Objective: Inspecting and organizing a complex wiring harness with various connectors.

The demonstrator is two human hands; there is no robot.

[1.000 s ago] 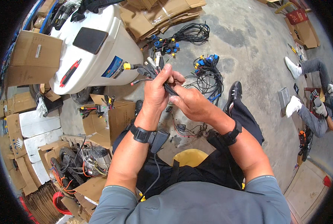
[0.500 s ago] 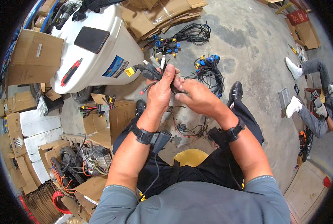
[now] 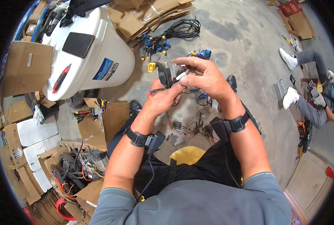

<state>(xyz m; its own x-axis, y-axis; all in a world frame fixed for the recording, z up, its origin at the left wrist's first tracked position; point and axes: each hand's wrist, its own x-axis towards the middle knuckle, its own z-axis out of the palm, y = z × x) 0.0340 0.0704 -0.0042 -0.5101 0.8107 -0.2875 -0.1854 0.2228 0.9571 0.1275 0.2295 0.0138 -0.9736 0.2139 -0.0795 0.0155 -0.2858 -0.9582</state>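
A bundle of black cables with plug connectors (image 3: pixel 166 78) is gripped in my left hand (image 3: pixel 163 100), its ends pointing up and away from me. A yellow connector (image 3: pixel 151 67) sticks out at the bundle's left, and a thin lead with a red tip (image 3: pixel 149 93) hangs below it. My right hand (image 3: pixel 209 79) is at the bundle's right side, thumb and a finger closed on a white connector (image 3: pixel 182 75), while its index finger stretches over the top. The lower part of the bundle is hidden behind my hands.
Coiled black cables (image 3: pixel 184 30) with blue connectors (image 3: pixel 152 43) lie on the floor ahead. A white bin (image 3: pixel 118 56) bearing a phone (image 3: pixel 78 45) and a red pen (image 3: pixel 61 78) stands left. Loose wiring (image 3: pixel 178 125) lies between my feet. A gloved co-worker (image 3: pixel 319 99) sits at right.
My right hand has opened out from its curled hold low on the bundle and come up to the white connector. The bundle now stands more upright in my left hand.
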